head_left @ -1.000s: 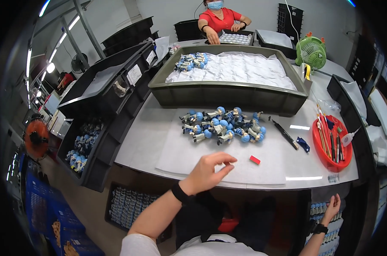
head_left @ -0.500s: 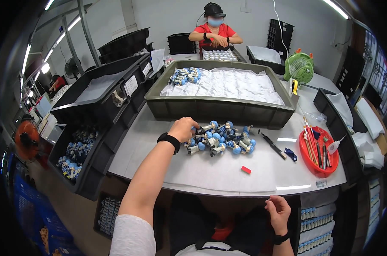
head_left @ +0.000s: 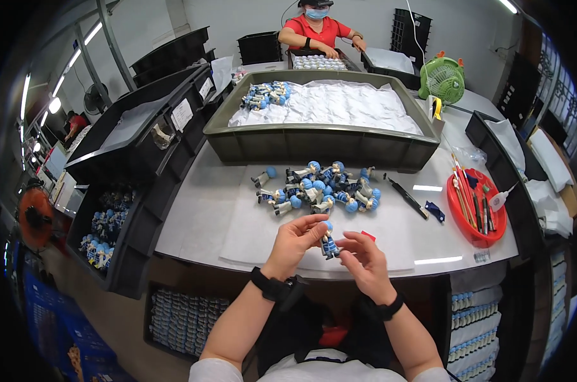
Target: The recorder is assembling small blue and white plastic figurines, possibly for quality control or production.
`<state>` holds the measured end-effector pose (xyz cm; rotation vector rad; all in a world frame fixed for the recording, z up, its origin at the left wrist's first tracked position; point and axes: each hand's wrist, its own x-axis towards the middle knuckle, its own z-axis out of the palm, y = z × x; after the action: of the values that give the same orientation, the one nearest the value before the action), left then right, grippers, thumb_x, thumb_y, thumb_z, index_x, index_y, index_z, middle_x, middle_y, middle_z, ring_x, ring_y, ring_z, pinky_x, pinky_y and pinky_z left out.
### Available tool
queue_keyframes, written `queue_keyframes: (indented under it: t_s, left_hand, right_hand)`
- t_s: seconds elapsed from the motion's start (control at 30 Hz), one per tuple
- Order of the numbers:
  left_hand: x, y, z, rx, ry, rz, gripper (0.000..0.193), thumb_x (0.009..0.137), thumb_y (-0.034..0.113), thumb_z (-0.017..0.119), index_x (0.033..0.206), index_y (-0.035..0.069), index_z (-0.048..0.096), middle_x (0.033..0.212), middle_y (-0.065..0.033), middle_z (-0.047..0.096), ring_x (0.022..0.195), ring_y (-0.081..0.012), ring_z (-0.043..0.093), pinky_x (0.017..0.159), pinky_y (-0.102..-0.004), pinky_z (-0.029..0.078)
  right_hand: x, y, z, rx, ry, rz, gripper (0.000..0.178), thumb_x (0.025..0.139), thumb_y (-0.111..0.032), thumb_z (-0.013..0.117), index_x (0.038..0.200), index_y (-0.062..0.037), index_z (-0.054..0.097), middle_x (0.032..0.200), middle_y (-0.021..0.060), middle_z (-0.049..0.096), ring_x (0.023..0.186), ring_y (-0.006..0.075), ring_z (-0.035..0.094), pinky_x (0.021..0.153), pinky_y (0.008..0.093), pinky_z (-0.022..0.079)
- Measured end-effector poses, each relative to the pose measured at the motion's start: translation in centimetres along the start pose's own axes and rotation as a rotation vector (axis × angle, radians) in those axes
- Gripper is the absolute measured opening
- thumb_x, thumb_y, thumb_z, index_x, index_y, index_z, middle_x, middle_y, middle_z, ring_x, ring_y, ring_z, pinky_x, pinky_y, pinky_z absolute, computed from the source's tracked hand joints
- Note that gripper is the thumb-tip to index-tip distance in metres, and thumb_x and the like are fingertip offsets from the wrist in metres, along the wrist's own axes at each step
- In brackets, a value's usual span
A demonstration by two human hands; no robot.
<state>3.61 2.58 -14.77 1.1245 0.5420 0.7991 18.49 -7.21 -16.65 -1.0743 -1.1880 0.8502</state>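
Over the near edge of the table, my left hand (head_left: 292, 247) pinches a small figurine (head_left: 330, 247) with a blue head and a blue striped body. Its head is up between my thumb and fingers, its dark feet pointing down. Close beside the feet is my right hand (head_left: 368, 264), thumb and fingers curved but apart. Whether a fingertip touches the figurine I cannot tell. Farther back lies a loose pile of similar figurines (head_left: 323, 191). A small red block (head_left: 368, 235) shows partly behind my right fingers.
A large grey-green bin (head_left: 320, 141), lined with white sheet, stands behind the pile with several figurines inside. To the right are a dark pen-like tool (head_left: 408, 198), a red basket (head_left: 483, 237) of brushes and a green fan (head_left: 442, 83). Black crates (head_left: 126, 149) flank the left. A co-worker sits opposite.
My left hand has come back from the pile's left side with a figurine in it. My right hand has risen from below the table edge to meet it. The view has shifted slightly.
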Motion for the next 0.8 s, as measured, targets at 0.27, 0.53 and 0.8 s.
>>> queue_keyframes:
  t_s: [0.27,0.53,0.8]
  left_hand:
    - [-0.2,-4.1,-1.1,-0.174,0.134,0.055,0.028,0.091,0.014,0.051,0.115,-0.001,0.055,0.101,-0.0065,0.061,0.090,-0.0126,0.058,0.079,-0.0275,0.048]
    - [-0.4,-4.2,-0.8,-0.042,0.174,0.054,0.031,0.090,0.013,0.054,0.117,0.000,0.054,0.101,-0.0051,0.062,0.089,-0.0109,0.058,0.079,-0.0253,0.047]
    - [-0.5,-4.4,-0.9,-0.014,0.156,0.135,0.032,0.086,0.009,0.060,0.116,0.000,0.054,0.103,-0.0044,0.061,0.092,-0.0103,0.057,0.080,-0.0243,0.046]
  right_hand:
    - [0.6,2.2,0.1,0.089,-0.078,0.096,0.031,0.094,-0.011,0.044,0.123,-0.0015,0.043,0.102,0.0115,0.056,0.083,0.0161,0.061,0.070,0.0260,0.050]
    - [0.5,2.4,0.3,0.152,-0.021,0.110,0.037,0.088,-0.006,0.053,0.124,-0.0022,0.043,0.103,0.0103,0.054,0.089,0.0160,0.058,0.071,0.0265,0.051]
    - [0.8,2.6,0.7,-0.051,0.074,-0.071,0.057,0.071,0.004,0.070,0.121,-0.0011,0.045,0.102,0.0080,0.053,0.096,0.0150,0.054,0.074,0.0260,0.051]
